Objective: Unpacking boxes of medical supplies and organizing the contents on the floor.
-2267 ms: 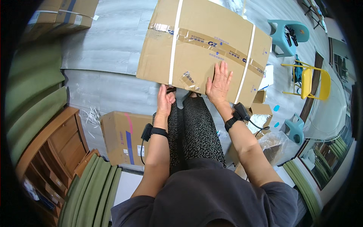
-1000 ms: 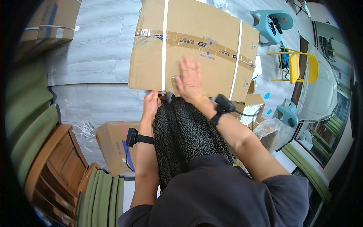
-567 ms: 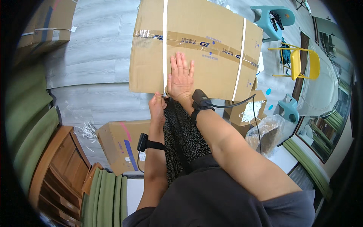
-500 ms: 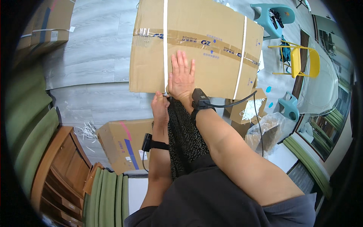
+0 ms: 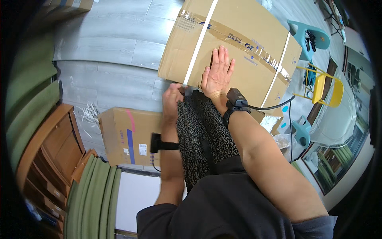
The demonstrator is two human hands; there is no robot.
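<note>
The grey floor (image 5: 103, 44) is partly hidden by a large cardboard box (image 5: 246, 24) beyond the legs (image 5: 213, 127). The box is apparently being steadied by the right hand (image 5: 218, 77), laid flat, while the left hand (image 5: 171, 99) is held curled near a white strap (image 5: 201, 40); whether anything is gripped cannot be told. Steady palm pressure seems called for.

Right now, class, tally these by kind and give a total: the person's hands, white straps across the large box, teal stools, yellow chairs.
Hands: 2
White straps across the large box: 2
Teal stools: 2
Yellow chair: 1
Total: 7
</note>
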